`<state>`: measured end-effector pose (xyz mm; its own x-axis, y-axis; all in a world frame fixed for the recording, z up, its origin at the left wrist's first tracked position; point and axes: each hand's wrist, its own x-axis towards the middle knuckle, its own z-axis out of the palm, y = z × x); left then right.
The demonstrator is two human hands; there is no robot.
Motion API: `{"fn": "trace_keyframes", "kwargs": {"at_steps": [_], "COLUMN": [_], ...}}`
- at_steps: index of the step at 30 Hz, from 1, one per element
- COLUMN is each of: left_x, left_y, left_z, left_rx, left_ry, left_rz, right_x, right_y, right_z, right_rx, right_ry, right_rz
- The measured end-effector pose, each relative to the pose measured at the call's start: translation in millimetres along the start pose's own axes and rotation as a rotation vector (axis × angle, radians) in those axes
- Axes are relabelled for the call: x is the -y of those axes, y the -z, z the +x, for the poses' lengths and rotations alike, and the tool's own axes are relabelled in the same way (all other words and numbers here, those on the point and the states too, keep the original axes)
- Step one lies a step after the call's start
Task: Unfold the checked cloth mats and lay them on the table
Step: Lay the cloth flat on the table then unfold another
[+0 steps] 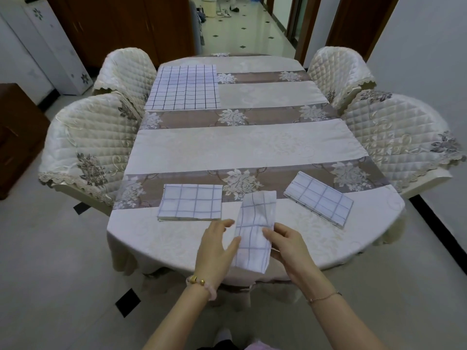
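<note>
Both hands hold the folded checked mat (254, 231) above the table's (177, 241) near edge: the right hand (288, 245) pinches its side, while the left hand (214, 246) rests half-open against the opposite edge. To unfold cleanly, each hand should probably take one loose corner and draw apart, then lay it flat beside the two folded mats (190, 202), well short of the spread mat (184, 87).

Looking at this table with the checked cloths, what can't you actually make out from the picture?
- Head view: how many layers the two folded cloths hold; only their top faces show.
- The far side of the held cloth, and the right hand's fingers behind it.
- The left hand's fingertips are blurred, so their contact with the cloth is unclear.
- The table legs, hidden by the tablecloth.
- The hallway items are too small to identify.
</note>
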<state>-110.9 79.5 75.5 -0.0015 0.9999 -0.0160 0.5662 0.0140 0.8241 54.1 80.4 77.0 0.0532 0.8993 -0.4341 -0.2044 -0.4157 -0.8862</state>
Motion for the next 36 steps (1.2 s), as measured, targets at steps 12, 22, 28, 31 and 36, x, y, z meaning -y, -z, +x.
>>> {"fn": "trace_keyframes", "kwargs": {"at_steps": [12,22,28,31,36], "left_x": [-20.5,-23.1,-26.3,-27.2,-24.0], "left_y": [-12.9,-12.7,-8.5,-8.0,-8.8], "left_z": [-17.8,-13.5,-5.1,-0.8,2.4], "left_rx": [0.295,0.158,0.076,0.064,0.018], "left_ry": [0.092,0.156,0.209,0.225,0.218], "left_rz": [-0.422,-0.380,-0.392,-0.404,-0.411], "right_x": [-1.4,2.5,2.3,1.7,3.4], "right_y": [-9.6,-16.1,-21.0,-23.1,-22.3], "right_z": [-18.0,-14.5,-9.9,-7.5,-2.6], "right_rx": [0.063,0.015,0.013,0.008,-0.024], "right_ry": [-0.013,0.013,0.020,0.012,0.034], "right_rz": [0.163,0.095,0.069,0.047,0.009]}}
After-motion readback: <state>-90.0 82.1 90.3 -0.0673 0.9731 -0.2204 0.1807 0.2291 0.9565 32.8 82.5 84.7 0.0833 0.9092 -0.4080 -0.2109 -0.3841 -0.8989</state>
